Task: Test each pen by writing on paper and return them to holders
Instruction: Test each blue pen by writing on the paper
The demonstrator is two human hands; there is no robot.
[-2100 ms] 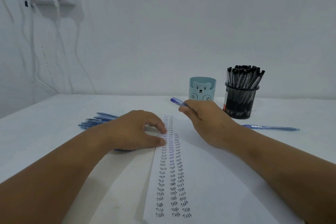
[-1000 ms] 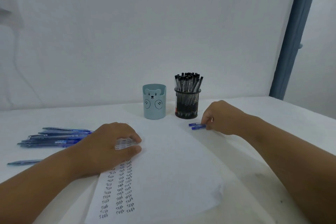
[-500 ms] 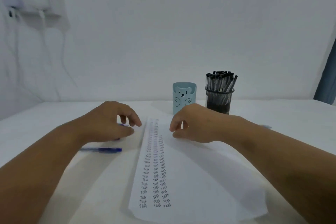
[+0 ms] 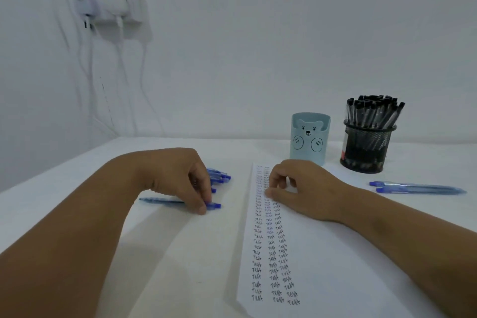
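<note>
The left hand [image 4: 178, 178] reaches down to a blue pen [image 4: 180, 202] lying on the white bench [image 4: 180, 253], and its curled fingertips pinch the pen near its blue end. Just behind this hand lies a bunch of more blue pens [image 4: 219, 177]. The right hand [image 4: 296, 187] rests on the sheet of paper [image 4: 322, 266] with loosely curled fingers and holds nothing. Rows of the word "Test" run down the left side of the paper. Behind the right hand stands a light blue bear pen holder [image 4: 309, 138]. Next to it stands a black mesh holder [image 4: 366, 147] full of black-capped pens [image 4: 373, 111]. Two more blue pens [image 4: 415, 187] lie on the bench, to the right of the right arm.
</note>
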